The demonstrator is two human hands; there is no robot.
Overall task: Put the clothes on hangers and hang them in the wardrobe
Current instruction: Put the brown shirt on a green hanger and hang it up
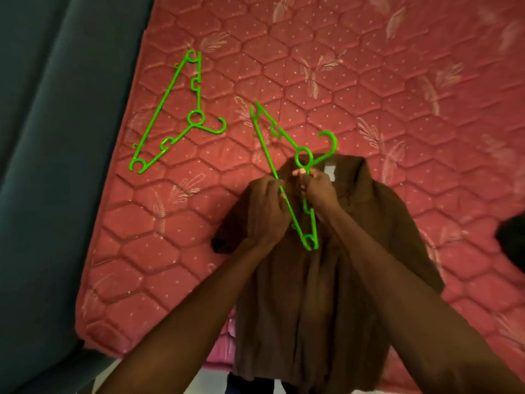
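A brown shirt lies on the pink mattress, its collar away from me and a white label showing near the collar. Over its upper part is a green plastic hanger, with its hook pointing up and right. My right hand pinches this hanger just below its ring. My left hand grips the shirt's left shoulder fabric beside the hanger's long bar. A second green hanger lies loose on the mattress to the left.
A dark grey padded edge runs along the left side of the mattress. A dark object pokes in at the right edge. The shirt's hem hangs over the near mattress edge.
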